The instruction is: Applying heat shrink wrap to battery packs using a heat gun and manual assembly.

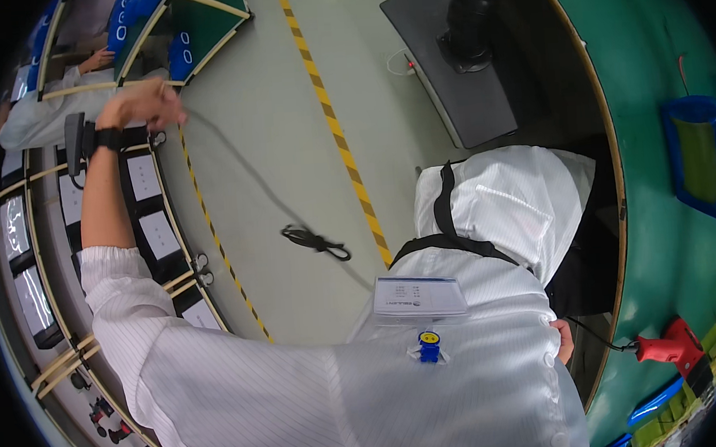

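My left arm reaches out to the far left, with my left hand in front of a rack. Its fingers are smeared by motion, so I cannot make out whether they hold anything. A black wristband with a dark box sits on that wrist. From near the fingertips a blurred dark line runs down to a tied bundle of black cable over the floor. At the right, only part of my right hand shows beside the white coat, near the bench edge; its fingers are mostly hidden.
Racks at the left hold dark trays with white sheets. Another person's hand is behind them. On the right green bench lie a red corded power tool and a blue-framed tray. A dark grey box stands ahead.
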Motion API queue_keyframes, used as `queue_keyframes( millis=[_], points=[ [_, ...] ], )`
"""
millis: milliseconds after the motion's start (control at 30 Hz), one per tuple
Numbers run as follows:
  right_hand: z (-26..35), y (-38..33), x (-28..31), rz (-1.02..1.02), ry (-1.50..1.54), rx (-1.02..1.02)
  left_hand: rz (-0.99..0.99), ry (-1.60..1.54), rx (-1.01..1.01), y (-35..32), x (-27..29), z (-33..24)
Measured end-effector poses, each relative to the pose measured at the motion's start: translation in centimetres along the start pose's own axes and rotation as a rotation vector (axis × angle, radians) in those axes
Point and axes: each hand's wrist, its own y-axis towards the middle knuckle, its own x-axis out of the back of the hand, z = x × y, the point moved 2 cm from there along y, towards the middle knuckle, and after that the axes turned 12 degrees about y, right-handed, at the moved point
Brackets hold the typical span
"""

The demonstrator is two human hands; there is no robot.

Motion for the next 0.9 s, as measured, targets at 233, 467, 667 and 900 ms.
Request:
queue_keyframes(
  millis=[233,467,667,900],
  points=[
    [-0.5,-1.4,-1.1,-0.063,0.004,-0.062,-0.186,0.111,-0.194,-1.2,5.4,-9.1],
    [-2.4,-3.4,-2.4,-0.077,-0.023,-0.136,-0.232,0.065,-0.473,-3.6,7.8,-17.7],
    [-3.6,-5.2,-4.1,-0.038,-0.114,-0.223,-0.358,0.03,-0.736,0.2,7.2,-22.5],
    [0.1,-6.9,-2.3,-0.014,-0.172,-0.211,-0.397,0.002,-1.165,-5.6,13.2,-33.7]
  ],
)
